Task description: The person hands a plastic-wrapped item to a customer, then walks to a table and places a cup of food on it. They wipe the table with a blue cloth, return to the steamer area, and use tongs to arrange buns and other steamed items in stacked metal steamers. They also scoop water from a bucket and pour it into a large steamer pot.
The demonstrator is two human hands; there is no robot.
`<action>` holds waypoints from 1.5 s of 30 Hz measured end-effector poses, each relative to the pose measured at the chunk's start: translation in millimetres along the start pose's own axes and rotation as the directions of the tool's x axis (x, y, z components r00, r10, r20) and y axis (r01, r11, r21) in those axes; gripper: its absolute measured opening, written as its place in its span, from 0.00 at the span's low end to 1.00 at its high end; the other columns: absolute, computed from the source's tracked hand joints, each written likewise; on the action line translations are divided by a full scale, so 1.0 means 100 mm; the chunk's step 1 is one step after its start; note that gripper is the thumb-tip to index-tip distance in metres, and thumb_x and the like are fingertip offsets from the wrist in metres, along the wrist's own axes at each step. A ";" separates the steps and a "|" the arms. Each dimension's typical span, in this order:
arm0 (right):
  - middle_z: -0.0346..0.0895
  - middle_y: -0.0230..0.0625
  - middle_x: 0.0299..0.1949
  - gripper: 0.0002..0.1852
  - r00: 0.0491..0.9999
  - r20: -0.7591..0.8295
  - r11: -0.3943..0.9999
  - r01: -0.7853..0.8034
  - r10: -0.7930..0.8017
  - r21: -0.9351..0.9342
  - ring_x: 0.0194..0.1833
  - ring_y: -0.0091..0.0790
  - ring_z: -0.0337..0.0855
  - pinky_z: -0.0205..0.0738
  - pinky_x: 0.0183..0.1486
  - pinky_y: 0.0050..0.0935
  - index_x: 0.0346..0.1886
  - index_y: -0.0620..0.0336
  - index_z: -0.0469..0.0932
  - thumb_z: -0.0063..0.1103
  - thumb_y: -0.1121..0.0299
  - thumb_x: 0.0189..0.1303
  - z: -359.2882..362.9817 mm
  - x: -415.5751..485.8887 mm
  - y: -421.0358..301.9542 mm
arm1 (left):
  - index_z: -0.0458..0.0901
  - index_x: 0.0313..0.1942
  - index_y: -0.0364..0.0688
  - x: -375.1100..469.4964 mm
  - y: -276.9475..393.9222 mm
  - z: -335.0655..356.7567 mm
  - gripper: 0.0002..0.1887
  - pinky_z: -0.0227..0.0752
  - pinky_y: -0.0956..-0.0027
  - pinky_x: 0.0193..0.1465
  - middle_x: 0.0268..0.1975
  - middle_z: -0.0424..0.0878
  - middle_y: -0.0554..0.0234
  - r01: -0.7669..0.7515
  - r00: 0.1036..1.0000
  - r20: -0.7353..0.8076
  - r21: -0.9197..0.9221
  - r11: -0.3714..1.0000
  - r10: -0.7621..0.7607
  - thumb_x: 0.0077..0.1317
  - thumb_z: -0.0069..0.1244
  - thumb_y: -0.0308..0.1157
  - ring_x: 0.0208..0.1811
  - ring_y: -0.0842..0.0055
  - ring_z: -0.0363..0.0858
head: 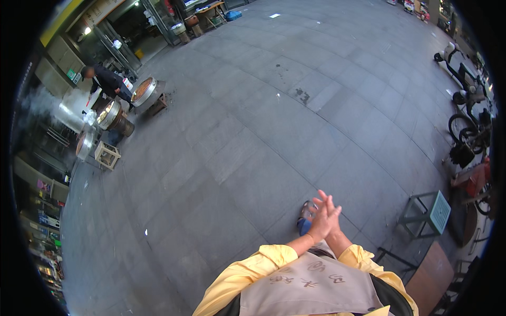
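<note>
My left hand (pixel 322 222) lies across my right hand (pixel 334 229) in front of the apron, low in the view. The two touch and overlap, with fingers spread and crossing; no object shows between them. Part of the right hand is hidden behind the left. Yellow sleeves (pixel 272 254) are bunched up on both forearms. A beige apron (pixel 308 286) bearing writing covers my front. Just beyond the hands, a shoe (pixel 304 223) with a blue part shows on the grey stone paving (pixel 245 173).
A green plastic stool (pixel 438 213) and a brown tabletop (pixel 431 276) stand at right, near parked scooters (pixel 462 75). At upper left, a person (pixel 106 81) in dark clothes works among steaming round metal pans (pixel 144 93), beside a wooden stool (pixel 107 155).
</note>
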State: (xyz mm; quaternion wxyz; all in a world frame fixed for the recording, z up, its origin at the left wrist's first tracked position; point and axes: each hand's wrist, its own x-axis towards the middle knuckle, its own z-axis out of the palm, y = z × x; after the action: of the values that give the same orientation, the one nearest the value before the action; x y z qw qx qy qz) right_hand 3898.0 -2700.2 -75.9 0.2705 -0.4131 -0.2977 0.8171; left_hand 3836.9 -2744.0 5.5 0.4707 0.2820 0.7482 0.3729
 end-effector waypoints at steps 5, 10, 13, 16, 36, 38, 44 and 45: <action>0.76 0.35 0.66 0.33 0.977 0.149 0.987 -0.157 0.153 0.019 0.63 0.32 0.75 0.71 0.65 0.38 0.72 0.62 0.70 0.49 0.44 0.77 1.39 1.30 -0.41 | 0.53 0.81 0.44 1.87 -0.17 -1.16 0.41 0.47 0.55 0.82 0.80 0.57 0.46 -0.163 0.979 -0.187 -0.460 0.873 0.085 0.75 0.47 0.55 0.81 0.56 0.53; 0.78 0.37 0.60 0.26 0.884 0.316 0.903 -0.219 0.344 -0.370 0.58 0.33 0.77 0.76 0.56 0.38 0.72 0.49 0.71 0.45 0.48 0.78 2.35 2.41 -0.95 | 0.50 0.82 0.55 2.68 0.33 -2.48 0.41 0.63 0.51 0.73 0.82 0.52 0.51 0.010 1.000 -0.007 -0.722 0.691 -0.022 0.75 0.45 0.58 0.76 0.62 0.64; 0.77 0.35 0.60 0.29 0.890 0.362 0.895 -0.102 0.277 -0.434 0.54 0.33 0.79 0.78 0.55 0.40 0.77 0.45 0.65 0.43 0.47 0.79 2.85 3.46 -0.95 | 0.51 0.82 0.53 3.44 0.66 -2.96 0.40 0.56 0.57 0.75 0.82 0.53 0.51 -0.007 0.995 -0.067 -0.758 0.652 -0.067 0.76 0.47 0.54 0.77 0.58 0.56; 0.74 0.44 0.62 0.31 0.910 0.382 0.910 0.012 0.162 -0.414 0.57 0.42 0.79 0.79 0.56 0.47 0.79 0.48 0.61 0.41 0.46 0.79 3.41 4.53 -0.95 | 0.51 0.80 0.44 4.71 0.50 -3.18 0.40 0.44 0.60 0.83 0.82 0.53 0.54 -0.205 0.960 -0.279 -0.684 0.700 0.008 0.76 0.45 0.53 0.83 0.58 0.48; 0.78 0.37 0.34 0.12 0.997 -0.076 0.798 -0.019 -0.034 -0.602 0.25 0.32 0.80 0.79 0.24 0.33 0.49 0.59 0.78 0.61 0.64 0.67 5.75 11.48 -3.93 | 0.80 0.56 0.48 10.65 0.94 -8.54 0.15 0.73 0.66 0.30 0.34 0.80 0.71 0.107 0.982 -0.042 -0.682 0.724 -0.185 0.78 0.48 0.45 0.32 0.80 0.77; 0.77 0.36 0.32 0.11 0.996 -0.005 0.793 -0.076 0.091 -0.605 0.24 0.31 0.79 0.78 0.24 0.32 0.47 0.60 0.78 0.62 0.67 0.65 6.34 12.19 -4.01 | 0.87 0.46 0.42 10.31 -0.24 -9.07 0.12 0.81 0.52 0.39 0.38 0.85 0.53 -0.016 0.923 -0.217 0.805 0.593 0.319 0.69 0.50 0.34 0.37 0.61 0.86; 0.80 0.36 0.32 0.10 0.966 0.252 0.625 0.162 0.057 -0.763 0.27 0.30 0.80 0.77 0.27 0.30 0.44 0.63 0.80 0.61 0.67 0.66 8.64 14.22 -5.20 | 0.91 0.39 0.40 10.19 0.01 -10.26 0.14 0.83 0.49 0.41 0.37 0.90 0.46 0.442 0.861 -0.140 0.681 0.584 -0.489 0.64 0.51 0.37 0.39 0.56 0.89; 0.80 0.36 0.34 0.10 0.957 0.287 0.626 0.192 0.053 -0.756 0.27 0.30 0.81 0.78 0.28 0.30 0.45 0.63 0.80 0.60 0.66 0.67 9.00 14.56 -5.34 | 0.91 0.39 0.41 10.26 0.07 -10.35 0.14 0.83 0.49 0.43 0.39 0.90 0.47 0.518 0.829 -0.167 0.589 0.621 -0.534 0.65 0.51 0.37 0.41 0.56 0.89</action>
State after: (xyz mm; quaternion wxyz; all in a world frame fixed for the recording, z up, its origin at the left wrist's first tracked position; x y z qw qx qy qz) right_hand 2504.0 -1574.8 -11.6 0.0525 -0.3565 -0.6714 0.6476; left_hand 2482.7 -2249.6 -207.5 0.4505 0.1919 0.8706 -0.0470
